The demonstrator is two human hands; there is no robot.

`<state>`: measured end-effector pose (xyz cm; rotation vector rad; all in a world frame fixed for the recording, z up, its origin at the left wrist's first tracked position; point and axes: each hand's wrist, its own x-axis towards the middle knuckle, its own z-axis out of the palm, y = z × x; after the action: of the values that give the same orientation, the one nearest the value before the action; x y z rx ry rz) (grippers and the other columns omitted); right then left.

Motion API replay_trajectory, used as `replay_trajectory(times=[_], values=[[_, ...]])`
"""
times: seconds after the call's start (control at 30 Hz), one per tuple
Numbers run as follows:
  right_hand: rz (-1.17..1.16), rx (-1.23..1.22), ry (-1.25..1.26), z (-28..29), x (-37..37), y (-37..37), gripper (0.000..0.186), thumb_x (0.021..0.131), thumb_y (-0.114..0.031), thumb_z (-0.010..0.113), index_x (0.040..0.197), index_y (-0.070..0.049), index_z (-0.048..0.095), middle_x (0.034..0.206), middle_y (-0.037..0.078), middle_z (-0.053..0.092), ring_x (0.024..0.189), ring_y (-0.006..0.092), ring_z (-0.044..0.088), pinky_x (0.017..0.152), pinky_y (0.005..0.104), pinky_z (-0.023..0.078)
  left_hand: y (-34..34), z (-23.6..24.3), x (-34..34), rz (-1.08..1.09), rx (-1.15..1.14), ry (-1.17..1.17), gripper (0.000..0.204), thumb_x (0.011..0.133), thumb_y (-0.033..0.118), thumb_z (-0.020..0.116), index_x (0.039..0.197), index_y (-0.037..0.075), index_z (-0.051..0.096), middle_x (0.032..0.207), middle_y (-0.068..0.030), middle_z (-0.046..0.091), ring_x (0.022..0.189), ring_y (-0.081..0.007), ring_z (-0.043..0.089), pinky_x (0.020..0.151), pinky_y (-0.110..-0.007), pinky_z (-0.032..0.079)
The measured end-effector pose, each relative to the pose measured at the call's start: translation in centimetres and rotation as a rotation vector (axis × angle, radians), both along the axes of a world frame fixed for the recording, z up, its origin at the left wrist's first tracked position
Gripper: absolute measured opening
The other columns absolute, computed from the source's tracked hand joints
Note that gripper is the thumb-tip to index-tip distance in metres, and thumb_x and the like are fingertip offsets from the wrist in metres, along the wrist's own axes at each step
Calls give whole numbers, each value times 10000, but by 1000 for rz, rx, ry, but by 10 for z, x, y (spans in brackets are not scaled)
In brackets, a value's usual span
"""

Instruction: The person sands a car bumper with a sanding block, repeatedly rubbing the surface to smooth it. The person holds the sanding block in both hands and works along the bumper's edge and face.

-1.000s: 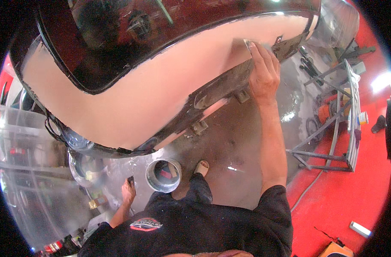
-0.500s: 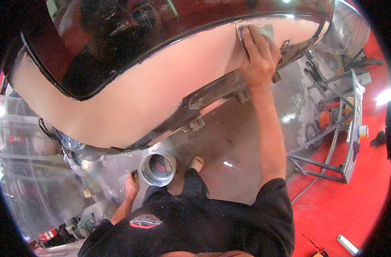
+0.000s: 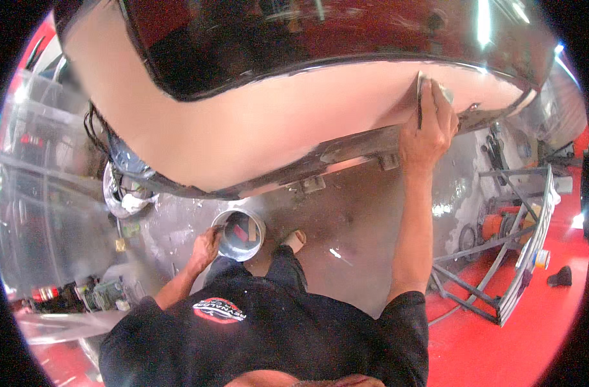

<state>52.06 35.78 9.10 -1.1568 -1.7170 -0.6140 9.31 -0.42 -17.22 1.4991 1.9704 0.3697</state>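
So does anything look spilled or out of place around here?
Possibly a spill: shiny patches on the grey floor, below the right part of the pinkish panel. They look wet against the duller floor.

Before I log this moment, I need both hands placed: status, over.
Right hand holding flat pad against pink-beige car panel. Left hand at left rim of bucket, grip unclear. Metal frame off right, not blocking the panel.

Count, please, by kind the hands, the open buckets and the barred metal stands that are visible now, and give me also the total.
Hands: 2 (left hand, right hand)
Open bucket: 1
Barred metal stand: 1
Total: 4
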Motion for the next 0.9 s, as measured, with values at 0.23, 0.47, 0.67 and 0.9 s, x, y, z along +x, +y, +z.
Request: replay_trajectory(times=[0.23,0.47,0.67,0.9], values=[[143,-241,-4,3,-10,-100,432,797,23,595,1223,-21,657,1242,165,649,1155,327,602,1005,472,431,79,142,111,-202,140,-329,371,998,228,525,1280,-10,564,1188,-238,653,1109,-372,634,944,-428,496],[718,-554,144,-10,-101,-277,317,759,40,658,1064,-39,689,1236,161,636,1177,413,570,1037,515,463,121,205,144,391,-118,-1489,340,1010,197,514,1270,-17,559,1155,-122,669,1004,-215,666,893,-372,537],[277,-722,-14,-57,-120,-301,382,775,39,632,1138,-64,687,1228,141,635,1168,405,557,1010,501,459,91,231,82,365,-251,-1536,325,1008,150,514,1290,-11,527,1171,-117,661,1008,-201,666,882,-381,553],[-110,-402,340,-23,-97,-208,418,911,30,467,1321,57,542,1280,266,594,1189,424,564,1030,454,425,51,218,8,159,54,-1146,323,1008,169,510,1279,1,563,1186,-74,645,1066,-164,593,956,-326,454]])
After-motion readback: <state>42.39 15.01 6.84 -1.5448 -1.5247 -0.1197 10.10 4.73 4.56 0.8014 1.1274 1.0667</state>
